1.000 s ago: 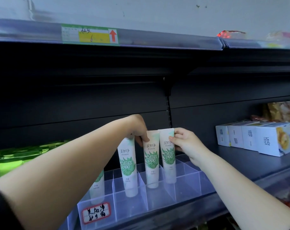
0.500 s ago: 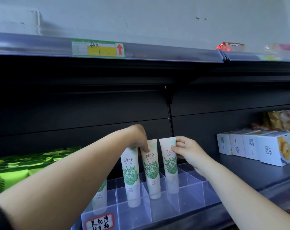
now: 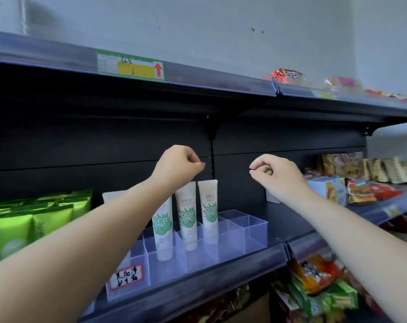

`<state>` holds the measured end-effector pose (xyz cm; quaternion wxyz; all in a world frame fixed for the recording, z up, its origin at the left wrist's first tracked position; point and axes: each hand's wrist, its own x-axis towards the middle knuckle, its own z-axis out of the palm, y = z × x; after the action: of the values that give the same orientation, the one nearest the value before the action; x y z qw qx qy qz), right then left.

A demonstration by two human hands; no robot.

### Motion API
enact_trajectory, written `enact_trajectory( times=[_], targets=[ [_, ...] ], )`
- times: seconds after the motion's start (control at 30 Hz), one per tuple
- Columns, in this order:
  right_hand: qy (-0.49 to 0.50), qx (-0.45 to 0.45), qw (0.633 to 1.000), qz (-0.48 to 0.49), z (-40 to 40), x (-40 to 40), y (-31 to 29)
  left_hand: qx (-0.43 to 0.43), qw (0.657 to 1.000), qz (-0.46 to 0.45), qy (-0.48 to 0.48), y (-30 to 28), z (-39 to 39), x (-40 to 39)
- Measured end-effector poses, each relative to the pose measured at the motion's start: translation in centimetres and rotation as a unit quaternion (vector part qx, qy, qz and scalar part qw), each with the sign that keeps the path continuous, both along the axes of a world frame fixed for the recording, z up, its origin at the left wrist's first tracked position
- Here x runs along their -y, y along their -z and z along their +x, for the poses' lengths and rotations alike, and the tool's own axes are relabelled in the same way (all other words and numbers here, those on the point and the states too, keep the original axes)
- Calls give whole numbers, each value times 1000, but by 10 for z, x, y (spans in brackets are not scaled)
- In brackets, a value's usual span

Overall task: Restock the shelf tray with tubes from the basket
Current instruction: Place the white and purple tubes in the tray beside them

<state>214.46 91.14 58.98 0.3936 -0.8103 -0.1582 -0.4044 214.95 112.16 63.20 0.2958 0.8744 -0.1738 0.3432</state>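
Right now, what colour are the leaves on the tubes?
Green, on white tubes; the head view shows them.

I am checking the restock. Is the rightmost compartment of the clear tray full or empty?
Empty. The rightmost compartment of the clear tray shows only its transparent walls, and the nearest tube stands to its left.

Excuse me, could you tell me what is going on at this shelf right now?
A person is stocking a clear divided shelf tray with white and green tubes. Three tubes stand upright in neighbouring compartments; the compartments at the right end hold nothing. The left hand and right hand hover above the tray with fingers curled, holding nothing.
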Motion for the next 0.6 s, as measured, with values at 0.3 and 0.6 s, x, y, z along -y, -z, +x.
enact_trajectory(
  times=[0.3,0.6],
  targets=[
    [254,-72,884,-386,-117,83,59,77,948,285,117,88,-46,108],
    [355,-246,803,-412,-193,171,145,77,896,342,273,182,-78,227]
  ],
)
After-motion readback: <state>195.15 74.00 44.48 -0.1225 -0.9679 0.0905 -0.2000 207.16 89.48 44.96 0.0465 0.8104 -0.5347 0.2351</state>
